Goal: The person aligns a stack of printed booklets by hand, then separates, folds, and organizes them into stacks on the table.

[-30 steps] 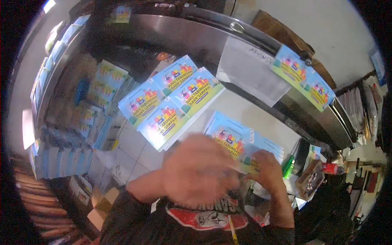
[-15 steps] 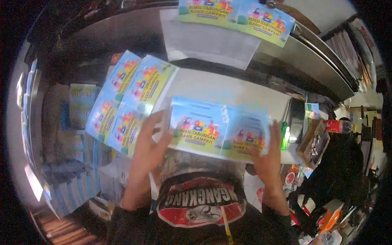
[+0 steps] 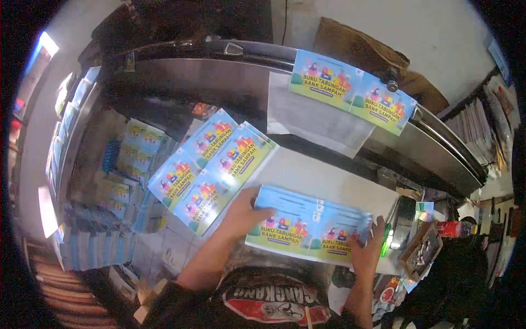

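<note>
A small stack of printed cover sheets (image 3: 309, 225), blue and yellow with cartoon figures, lies in front of me on a pale work board (image 3: 339, 175). Several edges show slightly fanned along its top. My left hand (image 3: 246, 213) grips its left end, thumb on the top sheet and the other fingers partly hidden. At the right end my right hand (image 3: 368, 244) holds it between thumb and fingers. Left of the stack, more cover sheets (image 3: 213, 170) of the same print lie overlapping at a slant, near my left wrist.
Two joined covers (image 3: 350, 90) and a white sheet (image 3: 315, 118) hang over a metal machine edge at the back. Piled booklets (image 3: 101, 247) stand at the left. On the right are a green tool (image 3: 387, 239), a box of small items (image 3: 421, 256) and a red-labelled bottle (image 3: 455, 229).
The view has shifted, so everything sits lower and further right. My left hand, earlier beside the stack with fingers apart, now has its thumb on it. The sheets' top edges look more fanned.
</note>
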The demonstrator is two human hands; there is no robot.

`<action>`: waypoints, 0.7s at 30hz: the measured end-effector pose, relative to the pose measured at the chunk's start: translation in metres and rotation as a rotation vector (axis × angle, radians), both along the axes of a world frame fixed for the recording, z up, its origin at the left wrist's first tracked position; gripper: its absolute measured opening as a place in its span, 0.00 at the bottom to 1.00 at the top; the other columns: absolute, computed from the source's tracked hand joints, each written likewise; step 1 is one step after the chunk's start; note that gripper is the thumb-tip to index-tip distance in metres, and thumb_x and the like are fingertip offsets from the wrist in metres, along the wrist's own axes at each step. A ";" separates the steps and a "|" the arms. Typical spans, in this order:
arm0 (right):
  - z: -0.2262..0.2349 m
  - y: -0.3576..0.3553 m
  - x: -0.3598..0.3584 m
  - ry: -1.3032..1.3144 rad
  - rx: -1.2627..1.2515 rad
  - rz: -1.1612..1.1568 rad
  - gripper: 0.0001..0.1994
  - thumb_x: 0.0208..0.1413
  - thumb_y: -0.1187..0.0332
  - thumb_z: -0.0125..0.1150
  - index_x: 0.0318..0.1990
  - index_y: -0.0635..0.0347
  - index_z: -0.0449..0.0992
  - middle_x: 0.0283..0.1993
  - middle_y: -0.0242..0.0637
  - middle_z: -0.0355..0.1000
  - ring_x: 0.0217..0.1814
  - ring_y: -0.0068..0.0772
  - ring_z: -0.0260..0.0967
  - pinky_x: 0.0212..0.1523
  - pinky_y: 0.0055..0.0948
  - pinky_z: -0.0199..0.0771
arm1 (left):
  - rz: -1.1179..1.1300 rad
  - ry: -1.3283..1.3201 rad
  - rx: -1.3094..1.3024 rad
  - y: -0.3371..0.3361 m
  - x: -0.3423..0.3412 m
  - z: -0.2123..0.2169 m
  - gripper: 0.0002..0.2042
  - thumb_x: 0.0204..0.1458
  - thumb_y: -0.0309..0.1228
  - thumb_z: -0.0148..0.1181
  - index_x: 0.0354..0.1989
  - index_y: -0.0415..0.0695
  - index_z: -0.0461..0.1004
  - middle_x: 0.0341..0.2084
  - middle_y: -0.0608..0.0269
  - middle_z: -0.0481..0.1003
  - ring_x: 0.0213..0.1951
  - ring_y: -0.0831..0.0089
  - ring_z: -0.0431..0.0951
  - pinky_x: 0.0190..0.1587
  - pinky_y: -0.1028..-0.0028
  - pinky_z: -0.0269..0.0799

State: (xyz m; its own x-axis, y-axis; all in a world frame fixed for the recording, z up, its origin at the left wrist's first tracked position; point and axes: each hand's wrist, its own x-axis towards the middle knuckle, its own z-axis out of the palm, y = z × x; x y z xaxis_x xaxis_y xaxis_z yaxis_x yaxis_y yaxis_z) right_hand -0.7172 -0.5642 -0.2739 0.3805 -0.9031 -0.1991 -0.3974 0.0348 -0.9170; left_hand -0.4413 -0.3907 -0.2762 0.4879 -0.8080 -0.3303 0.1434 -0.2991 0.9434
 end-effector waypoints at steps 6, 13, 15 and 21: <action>-0.025 -0.012 -0.010 -0.044 -0.063 0.024 0.48 0.40 0.85 0.64 0.70 0.56 0.44 0.69 0.48 0.47 0.71 0.45 0.47 0.60 0.38 0.67 | 0.230 -0.347 0.025 0.010 -0.025 -0.006 0.29 0.42 0.21 0.68 0.56 0.35 0.65 0.47 0.55 0.71 0.51 0.67 0.71 0.53 0.69 0.67; -0.013 -0.011 -0.006 -0.147 -0.107 0.001 0.44 0.42 0.85 0.62 0.68 0.60 0.47 0.61 0.44 0.59 0.60 0.37 0.61 0.52 0.30 0.72 | 0.292 -0.072 -0.115 0.018 -0.033 0.022 0.26 0.42 0.15 0.65 0.52 0.38 0.66 0.42 0.57 0.73 0.46 0.70 0.74 0.49 0.71 0.71; -0.019 -0.019 -0.009 -0.106 -0.077 0.029 0.39 0.42 0.85 0.61 0.64 0.61 0.53 0.55 0.41 0.65 0.52 0.33 0.66 0.49 0.29 0.73 | 0.373 -0.025 -0.179 0.022 -0.035 0.034 0.27 0.41 0.13 0.64 0.52 0.39 0.66 0.40 0.56 0.75 0.42 0.70 0.77 0.48 0.69 0.74; 0.016 -0.012 -0.013 -0.391 -0.013 0.003 0.30 0.41 0.79 0.68 0.54 0.62 0.64 0.51 0.40 0.68 0.54 0.33 0.64 0.58 0.34 0.64 | 0.323 -0.211 -0.403 0.041 -0.025 0.012 0.36 0.40 0.20 0.67 0.61 0.40 0.56 0.45 0.51 0.73 0.53 0.57 0.72 0.57 0.60 0.67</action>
State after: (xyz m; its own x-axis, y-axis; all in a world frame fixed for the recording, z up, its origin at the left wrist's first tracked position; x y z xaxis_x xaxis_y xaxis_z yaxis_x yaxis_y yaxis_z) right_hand -0.7301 -0.5763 -0.2579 0.4279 -0.9034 -0.0267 -0.0180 0.0210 -0.9996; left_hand -0.4666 -0.3500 -0.2641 0.7535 -0.6489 0.1055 -0.0364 0.1190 0.9922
